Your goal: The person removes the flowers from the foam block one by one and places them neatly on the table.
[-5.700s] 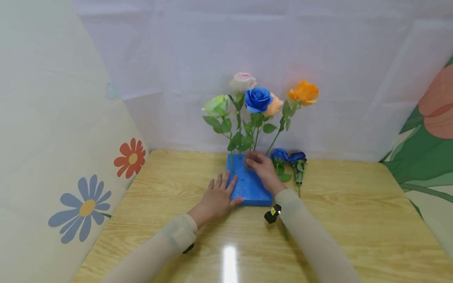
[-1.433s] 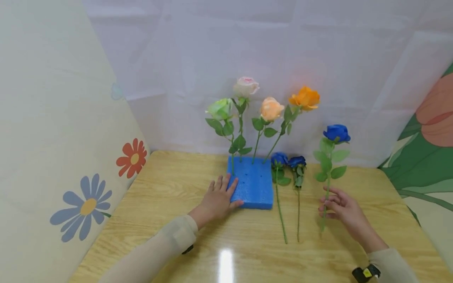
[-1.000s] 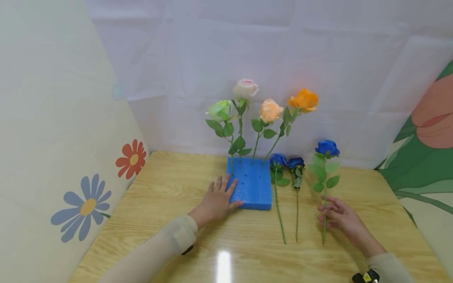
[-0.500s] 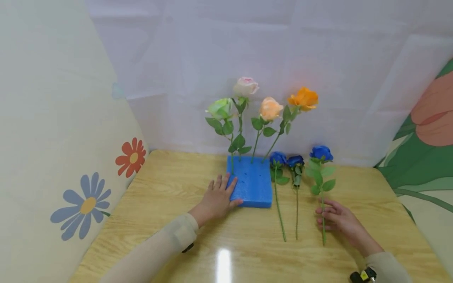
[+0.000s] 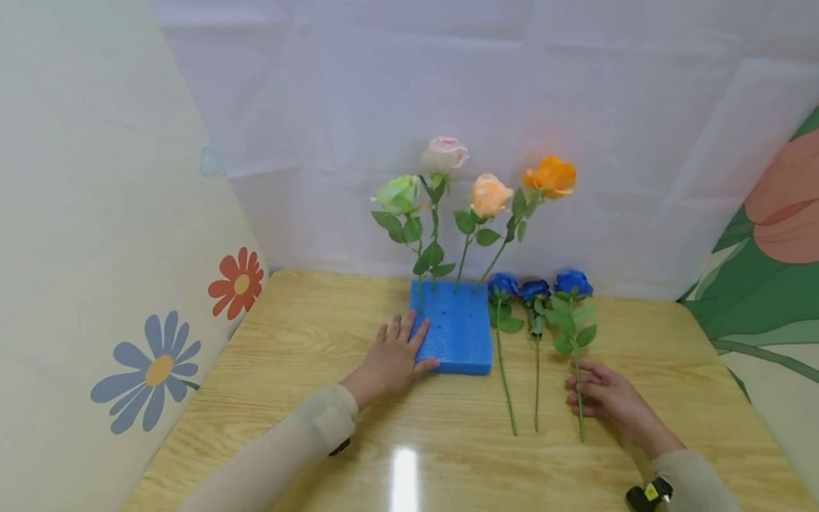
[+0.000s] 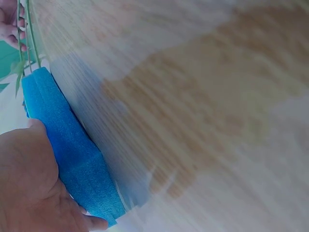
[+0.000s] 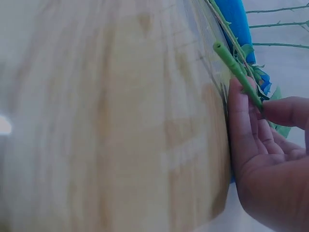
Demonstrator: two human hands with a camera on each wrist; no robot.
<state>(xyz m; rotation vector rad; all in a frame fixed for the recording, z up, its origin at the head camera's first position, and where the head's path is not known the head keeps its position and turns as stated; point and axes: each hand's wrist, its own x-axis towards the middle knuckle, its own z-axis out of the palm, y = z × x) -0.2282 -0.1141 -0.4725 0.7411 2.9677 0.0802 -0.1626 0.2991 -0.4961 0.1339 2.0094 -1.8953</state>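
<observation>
My left hand (image 5: 389,361) lies with fingers spread on the left edge of a blue foam block (image 5: 457,341). At the right, my right hand (image 5: 611,398) pinches the green stem of a blue artificial rose (image 5: 573,283) between thumb and fingers, low over the table. In the right wrist view the cut end of that stem (image 7: 231,65) sticks out past the fingertips. Two more blue roses, one with a brighter bloom (image 5: 502,286) and one darker (image 5: 534,290), lie between the block and my right hand, stems toward me.
Standing in the block's back part are a green rose (image 5: 398,195), a pale pink rose (image 5: 446,155), a peach rose (image 5: 490,195) and a leaning orange rose (image 5: 550,177). Small holes show in the block's top. A white cloth (image 5: 358,107) hangs behind the wooden table (image 5: 307,320).
My right hand has pulled the blue rose out of the block, carried it right, then lowered it beside the other two blue roses. My left hand has stayed on the block.
</observation>
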